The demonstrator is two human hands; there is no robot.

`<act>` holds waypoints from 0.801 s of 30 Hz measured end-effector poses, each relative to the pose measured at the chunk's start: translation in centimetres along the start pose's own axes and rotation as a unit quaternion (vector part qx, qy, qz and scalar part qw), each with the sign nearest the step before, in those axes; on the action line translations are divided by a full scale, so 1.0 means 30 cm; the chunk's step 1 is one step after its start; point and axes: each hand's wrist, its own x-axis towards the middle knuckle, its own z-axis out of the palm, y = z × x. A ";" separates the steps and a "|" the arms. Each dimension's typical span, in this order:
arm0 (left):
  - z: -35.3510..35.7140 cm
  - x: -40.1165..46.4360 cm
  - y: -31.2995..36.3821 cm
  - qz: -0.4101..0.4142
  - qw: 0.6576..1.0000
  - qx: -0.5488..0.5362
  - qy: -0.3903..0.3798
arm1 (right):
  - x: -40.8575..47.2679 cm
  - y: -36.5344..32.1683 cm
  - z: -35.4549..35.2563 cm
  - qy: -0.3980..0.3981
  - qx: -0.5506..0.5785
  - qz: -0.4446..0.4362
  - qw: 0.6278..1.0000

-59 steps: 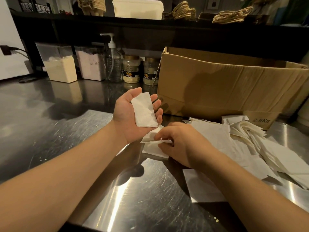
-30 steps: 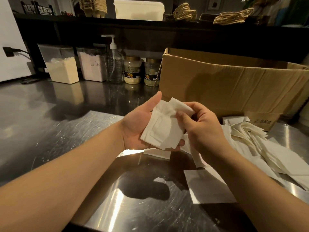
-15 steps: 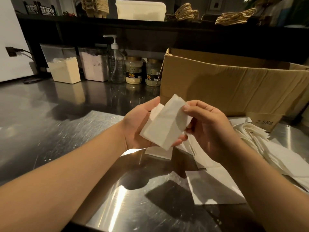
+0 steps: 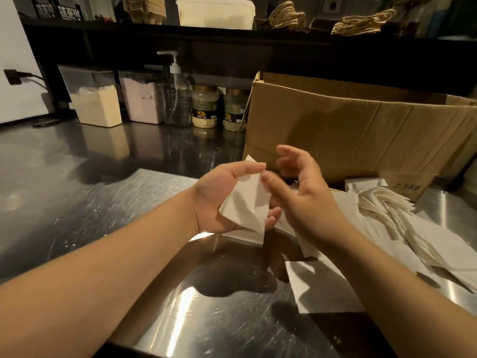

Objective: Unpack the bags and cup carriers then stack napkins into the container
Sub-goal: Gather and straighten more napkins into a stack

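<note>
My left hand (image 4: 216, 200) holds a small stack of white folded napkins (image 4: 246, 202) in its palm, thumb curled over the top edge, above the steel counter. My right hand (image 4: 302, 195) hovers just right of the stack with relaxed fingers and holds nothing; its thumb tip is close to the napkins' upper right corner. A loose heap of white napkins (image 4: 387, 215) lies on the counter to the right. One flat napkin (image 4: 320, 288) lies near the front, and another (image 4: 245, 236) sits under my left hand.
A large open cardboard box (image 4: 361, 130) stands behind the hands. At the back are two powder tubs (image 4: 95, 102), a pump bottle (image 4: 176, 94) and two jars (image 4: 205, 105). A white lidded container (image 4: 215, 12) sits on the dark shelf. The steel counter (image 4: 77, 202) stretches left.
My right hand picked napkins off the counter, laid them onto the stack in my left palm, and has now let go and drawn slightly right.
</note>
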 end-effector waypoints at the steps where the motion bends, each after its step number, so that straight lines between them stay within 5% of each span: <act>1: -0.001 0.003 -0.001 0.013 1.000 -0.008 0.004 | -0.004 0.001 -0.008 -0.049 -0.035 -0.028 0.998; 5: 0.006 0.003 -0.005 0.050 0.999 -0.019 -0.005 | -0.016 -0.010 -0.007 -0.167 -0.193 -0.075 0.964; 16: 0.007 0.003 -0.005 0.033 0.998 -0.041 -0.020 | -0.013 -0.008 0.003 -0.118 -0.176 -0.043 0.976; 20: -0.008 0.000 0.013 0.064 0.992 -0.086 0.065 | -0.004 -0.007 0.002 -0.022 -0.133 -0.041 0.990; 24: -0.019 0.000 0.024 0.117 0.976 -0.141 0.119 | 0.000 0.003 -0.005 -0.091 -0.174 -0.054 0.979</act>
